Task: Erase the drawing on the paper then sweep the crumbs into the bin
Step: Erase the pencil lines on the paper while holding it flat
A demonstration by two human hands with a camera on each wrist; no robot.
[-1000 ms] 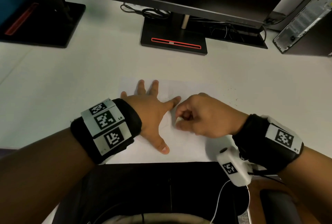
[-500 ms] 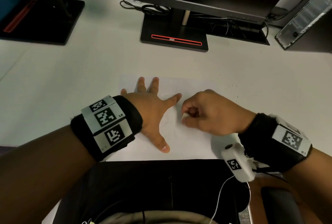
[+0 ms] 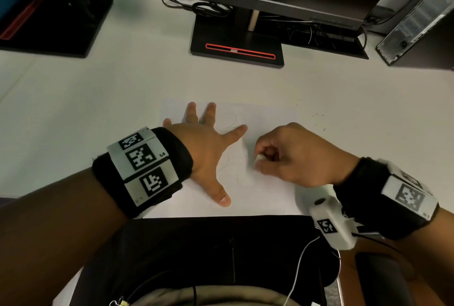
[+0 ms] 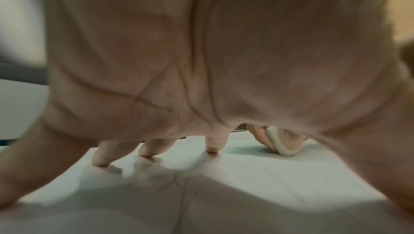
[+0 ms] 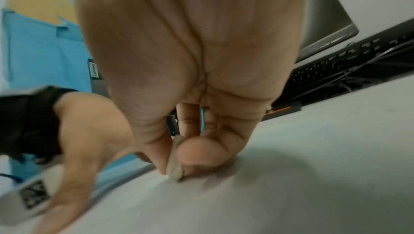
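Head view shows the left hand (image 3: 206, 148) spread flat, fingers straight, pressing the paper (image 3: 270, 114) onto the white desk (image 3: 98, 99). Just beside its index fingertip, the right hand (image 3: 299, 156) curls thumb and fingers around a pale eraser (image 5: 174, 165), its lower edge touching the paper. Faint pencil lines (image 4: 183, 183) run under the left palm. Dark crumbs (image 3: 317, 115) lie beyond the right knuckles.

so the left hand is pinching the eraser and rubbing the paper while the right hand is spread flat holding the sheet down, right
Not quite: the hands are swapped. The right hand pinches the white eraser against the paper, as the right wrist view shows, and the left hand is spread flat holding the sheet down, clear in the head view.
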